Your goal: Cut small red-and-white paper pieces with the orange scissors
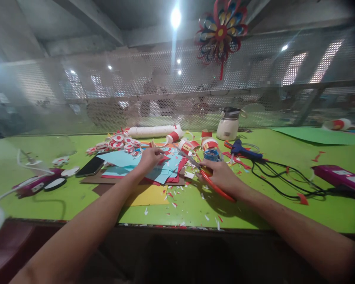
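Note:
My right hand (220, 173) is closed round the orange handles of a pair of scissors (215, 187), whose blades (188, 158) point left toward a pile of paper. My left hand (149, 157) rests on that pile with its fingers pinched on a small red paper piece (163, 159). The pile holds light blue sheets (122, 158), red sheets (177, 173) and a yellow sheet (149, 195) on the green table (77, 197). Small red and white paper scraps (177, 197) lie scattered before my hands.
Red-and-white paper discs (118, 142) and a white roll (152, 131) lie behind the pile. A phone (90, 166), a blue glue gun (244, 150) with black cable (284, 177), tape rolls (210, 144), a white jar (228, 124), purple cases (340, 177) and a mesh screen (106, 98) surround them.

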Action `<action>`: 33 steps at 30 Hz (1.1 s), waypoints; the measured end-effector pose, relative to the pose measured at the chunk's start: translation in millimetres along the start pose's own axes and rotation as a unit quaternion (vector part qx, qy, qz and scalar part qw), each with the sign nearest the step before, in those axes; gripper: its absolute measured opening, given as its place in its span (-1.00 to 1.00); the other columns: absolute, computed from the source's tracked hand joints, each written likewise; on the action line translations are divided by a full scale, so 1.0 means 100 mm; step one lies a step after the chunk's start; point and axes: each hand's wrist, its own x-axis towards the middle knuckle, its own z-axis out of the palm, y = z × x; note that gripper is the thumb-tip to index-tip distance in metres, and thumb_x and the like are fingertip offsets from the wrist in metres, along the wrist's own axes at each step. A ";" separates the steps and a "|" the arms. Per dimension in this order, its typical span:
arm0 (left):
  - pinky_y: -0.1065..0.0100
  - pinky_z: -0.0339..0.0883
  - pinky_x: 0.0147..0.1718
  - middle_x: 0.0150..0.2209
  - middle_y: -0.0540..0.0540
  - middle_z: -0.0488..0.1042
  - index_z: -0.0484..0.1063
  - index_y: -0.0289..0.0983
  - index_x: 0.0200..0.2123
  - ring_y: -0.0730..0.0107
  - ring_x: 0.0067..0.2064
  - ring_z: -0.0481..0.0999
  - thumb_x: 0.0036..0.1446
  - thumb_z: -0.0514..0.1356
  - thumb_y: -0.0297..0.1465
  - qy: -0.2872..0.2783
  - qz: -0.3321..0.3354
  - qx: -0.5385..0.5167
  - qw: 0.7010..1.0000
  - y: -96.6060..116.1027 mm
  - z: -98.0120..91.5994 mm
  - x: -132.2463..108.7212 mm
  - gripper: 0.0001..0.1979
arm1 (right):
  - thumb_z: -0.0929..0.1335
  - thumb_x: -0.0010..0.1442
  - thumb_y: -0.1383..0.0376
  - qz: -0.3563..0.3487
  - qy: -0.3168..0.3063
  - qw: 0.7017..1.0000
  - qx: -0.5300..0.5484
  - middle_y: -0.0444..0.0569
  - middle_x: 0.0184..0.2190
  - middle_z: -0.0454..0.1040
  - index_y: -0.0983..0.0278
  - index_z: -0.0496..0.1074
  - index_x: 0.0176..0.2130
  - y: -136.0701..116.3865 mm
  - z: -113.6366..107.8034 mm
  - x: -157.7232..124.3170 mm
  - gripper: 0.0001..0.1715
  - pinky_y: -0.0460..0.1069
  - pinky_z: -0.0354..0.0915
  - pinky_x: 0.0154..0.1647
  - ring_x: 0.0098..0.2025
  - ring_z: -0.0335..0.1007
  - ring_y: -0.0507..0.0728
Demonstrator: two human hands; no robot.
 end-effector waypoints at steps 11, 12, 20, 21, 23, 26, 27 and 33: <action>0.41 0.14 -0.46 -0.57 -0.03 0.49 0.55 -0.27 -0.54 0.36 -0.45 0.41 -0.22 0.25 -0.41 -0.082 -0.002 0.069 0.994 -0.13 -0.24 0.10 -0.90 | 0.32 0.01 0.30 0.000 0.000 1.000 0.000 0.02 -0.38 0.57 0.32 0.49 -0.14 -0.03 -0.03 -0.01 -0.62 -0.05 0.25 -0.42 -0.42 0.42 0.15; 0.42 0.13 -0.47 -0.59 -0.01 0.48 0.56 -0.25 -0.54 0.38 -0.47 0.40 -0.24 0.25 -0.42 -0.102 0.008 0.073 0.992 -0.13 -0.24 0.10 -0.90 | 0.32 0.01 0.30 0.000 -0.001 1.000 -0.001 0.02 -0.39 0.57 0.32 0.49 -0.14 -0.03 -0.03 -0.01 -0.62 -0.05 0.25 -0.42 -0.42 0.42 0.15; 0.45 0.08 -0.50 -0.59 0.02 0.45 0.58 -0.17 -0.49 0.41 -0.48 0.35 -0.25 0.24 -0.42 -0.153 0.061 0.117 0.979 -0.14 -0.21 0.08 -0.85 | 0.32 0.00 0.32 -0.004 -0.009 1.000 -0.011 0.00 -0.36 0.56 0.31 0.49 -0.14 -0.03 -0.01 -0.01 -0.62 -0.07 0.24 -0.41 -0.41 0.42 0.14; 0.45 0.08 -0.49 -0.59 0.01 0.45 0.58 -0.17 -0.49 0.41 -0.49 0.35 -0.24 0.24 -0.41 -0.151 0.066 0.123 0.979 -0.15 -0.21 0.08 -0.85 | 0.32 -0.01 0.33 -0.005 -0.009 1.000 -0.011 0.01 -0.35 0.57 0.31 0.49 -0.14 -0.03 -0.01 -0.01 -0.62 -0.07 0.24 -0.40 -0.39 0.42 0.15; 0.44 0.08 -0.49 -0.57 0.01 0.46 0.58 -0.17 -0.49 0.41 -0.49 0.34 -0.22 0.24 -0.38 -0.149 0.075 0.132 0.977 -0.16 -0.21 0.08 -0.86 | 0.32 0.00 0.34 -0.006 -0.010 1.000 -0.010 0.02 -0.33 0.57 0.32 0.48 -0.13 -0.03 0.00 -0.01 -0.61 -0.06 0.26 -0.37 -0.36 0.43 0.16; 0.44 0.09 -0.48 -0.55 0.00 0.47 0.57 -0.19 -0.49 0.40 -0.49 0.36 -0.21 0.23 -0.36 -0.151 0.088 0.139 0.975 -0.17 -0.22 0.08 -0.86 | 0.32 0.01 0.32 -0.008 -0.010 1.000 -0.009 0.04 -0.29 0.57 0.32 0.48 -0.12 -0.02 0.00 -0.01 -0.61 -0.04 0.27 -0.32 -0.32 0.45 0.18; 0.44 0.10 -0.48 -0.55 -0.01 0.47 0.57 -0.20 -0.49 0.40 -0.48 0.36 -0.20 0.23 -0.37 -0.151 0.091 0.139 0.974 -0.17 -0.22 0.08 -0.86 | 0.32 0.01 0.32 -0.008 -0.010 1.000 -0.008 0.04 -0.28 0.57 0.31 0.48 -0.12 -0.01 0.00 -0.01 -0.61 -0.04 0.27 -0.31 -0.31 0.45 0.19; 0.43 0.11 -0.49 -0.53 -0.04 0.48 0.54 -0.24 -0.53 0.39 -0.48 0.38 -0.20 0.22 -0.38 -0.151 0.099 0.135 0.974 -0.17 -0.21 0.07 -0.89 | 0.32 0.00 0.33 -0.008 -0.011 1.000 -0.001 0.03 -0.27 0.58 0.30 0.49 -0.14 -0.02 -0.01 0.00 -0.63 0.00 0.30 -0.27 -0.30 0.46 0.20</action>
